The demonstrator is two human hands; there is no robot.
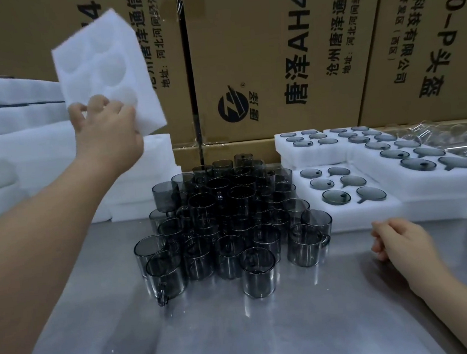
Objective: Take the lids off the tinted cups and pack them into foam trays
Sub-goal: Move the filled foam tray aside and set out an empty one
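Observation:
My left hand (105,132) grips the lower edge of an empty white foam tray (107,60) and holds it tilted in the air at the upper left, its round pockets facing me. Several smoky tinted glass cups (222,223) with handles stand stacked in a pile at the middle of the steel table (298,327). My right hand (401,239) rests on the table at the right with its fingers loosely curled and nothing in it. Just beyond it lies a foam tray (350,217) with tinted cups sunk in its pockets.
More filled foam trays (426,175) lie stacked at the back right, with clear glassware (456,138) behind them. A stack of empty foam trays (153,184) and foam sheets (9,141) fills the left. Printed cardboard boxes (272,59) wall off the back.

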